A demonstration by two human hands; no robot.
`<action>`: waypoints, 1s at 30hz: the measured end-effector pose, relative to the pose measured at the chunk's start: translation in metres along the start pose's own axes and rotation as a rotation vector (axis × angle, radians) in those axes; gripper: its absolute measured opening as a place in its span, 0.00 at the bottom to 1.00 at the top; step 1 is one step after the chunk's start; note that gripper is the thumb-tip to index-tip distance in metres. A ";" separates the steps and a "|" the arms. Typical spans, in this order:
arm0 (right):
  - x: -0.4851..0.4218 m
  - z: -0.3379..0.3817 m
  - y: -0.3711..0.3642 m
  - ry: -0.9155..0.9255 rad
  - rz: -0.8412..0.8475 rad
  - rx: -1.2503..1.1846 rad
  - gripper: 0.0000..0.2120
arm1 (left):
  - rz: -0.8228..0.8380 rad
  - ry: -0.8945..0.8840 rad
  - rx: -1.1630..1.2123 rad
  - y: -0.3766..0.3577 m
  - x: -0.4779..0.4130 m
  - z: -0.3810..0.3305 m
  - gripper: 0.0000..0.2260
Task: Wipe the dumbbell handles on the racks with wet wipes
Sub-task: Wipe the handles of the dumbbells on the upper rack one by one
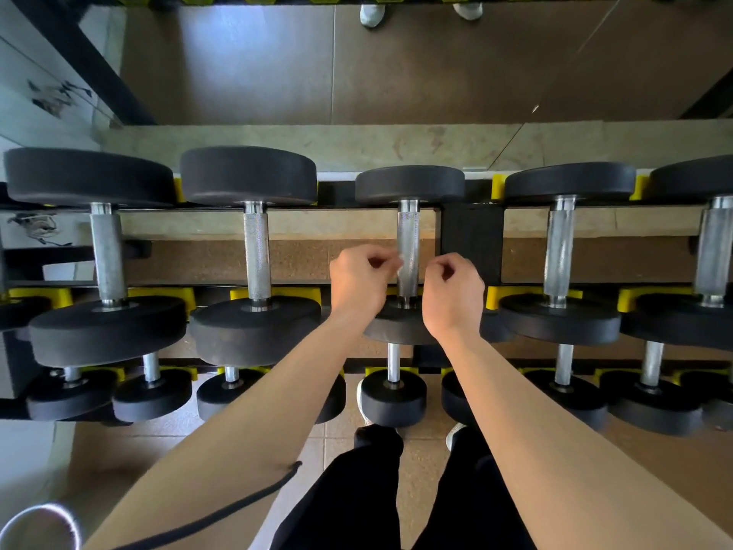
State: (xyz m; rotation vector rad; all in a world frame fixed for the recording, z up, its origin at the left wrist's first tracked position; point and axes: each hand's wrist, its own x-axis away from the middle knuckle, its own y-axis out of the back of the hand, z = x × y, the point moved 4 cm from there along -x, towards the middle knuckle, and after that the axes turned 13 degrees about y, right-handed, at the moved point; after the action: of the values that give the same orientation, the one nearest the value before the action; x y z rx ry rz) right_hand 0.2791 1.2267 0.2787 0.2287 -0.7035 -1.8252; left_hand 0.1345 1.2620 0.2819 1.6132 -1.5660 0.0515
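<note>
Your left hand (359, 281) and right hand (452, 297) flank the knurled silver steel handle (408, 236) of the black round-headed dumbbell (409, 184) at the centre of the frame, which lies in the black-and-yellow metal rack (472, 240). Both sets of fingers are curled into a pinch. A pale scrap at your left fingertips looks like the thin white wet wipe (400, 259); what your right hand holds, if anything, cannot be told. Heavy and rigid, the dumbbell should sit firm in its cradle, so leave it there. The wipe is limp and slick and may snag on the knurling: pinch its ends and draw it round the bar between the two heads.
</note>
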 end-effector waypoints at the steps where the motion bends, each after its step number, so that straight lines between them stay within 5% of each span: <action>1: 0.000 0.000 0.000 0.000 0.001 0.000 0.07 | 0.029 -0.009 -0.037 0.000 0.004 0.005 0.06; 9: -0.001 -0.003 -0.001 -0.007 -0.008 0.010 0.07 | -0.078 -0.018 0.107 0.002 -0.006 -0.025 0.06; 17: -0.001 -0.003 -0.002 -0.010 -0.011 0.004 0.07 | 0.126 0.014 -0.158 0.003 0.005 0.012 0.06; 22: -0.001 -0.004 -0.002 -0.006 -0.020 0.001 0.07 | 0.023 0.022 0.018 0.005 -0.001 -0.004 0.05; 30: 0.000 -0.002 0.000 -0.008 -0.025 -0.009 0.07 | 0.146 -0.043 -0.241 0.006 0.009 0.005 0.06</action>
State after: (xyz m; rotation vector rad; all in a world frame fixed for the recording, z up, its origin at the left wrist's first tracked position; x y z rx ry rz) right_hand 0.2799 1.2262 0.2772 0.2258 -0.7004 -1.8539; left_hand 0.1289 1.2525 0.2870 1.3202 -1.6532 -0.0907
